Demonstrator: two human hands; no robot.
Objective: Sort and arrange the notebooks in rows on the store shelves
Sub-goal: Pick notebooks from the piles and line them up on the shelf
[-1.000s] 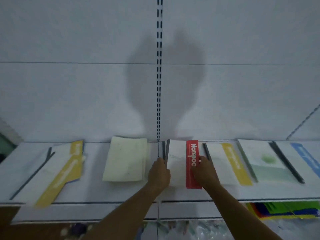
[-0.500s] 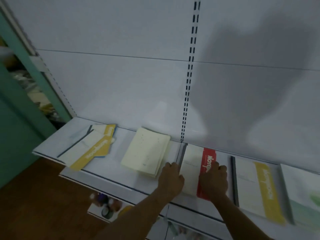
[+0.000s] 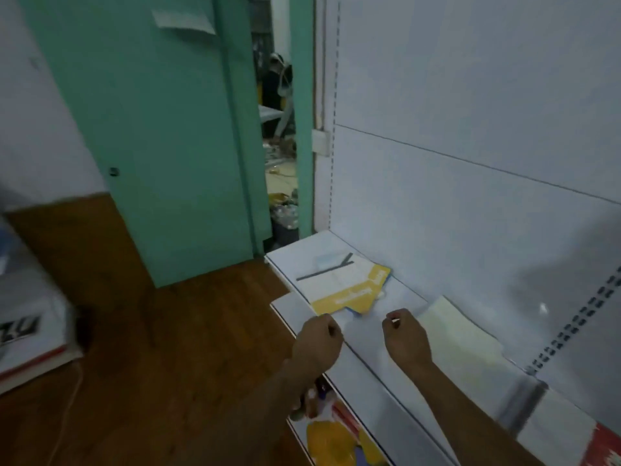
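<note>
A loose pile of white notebooks with yellow bands [image 3: 346,289] lies askew at the left end of the white shelf [image 3: 376,334]. To its right a pale cream notebook [image 3: 460,334] lies flat. The red-banded notebook [image 3: 601,449] shows only at the bottom right corner. My left hand [image 3: 317,344] hovers at the shelf's front edge just below the yellow pile, fingers curled, holding nothing. My right hand [image 3: 405,338] hangs over the bare shelf between the pile and the cream notebook, fingers also curled and empty.
A green door [image 3: 161,136] stands ajar to the left of the shelving, with a cluttered room behind it. Wooden floor [image 3: 174,358] spreads below. A lower shelf holds colourful items [image 3: 336,438]. A stack of books [image 3: 30,341] sits at far left.
Both hands have let go of the red-banded notebook and moved left to the yellow-banded pile. My view has swung left, bringing the door and floor into sight.
</note>
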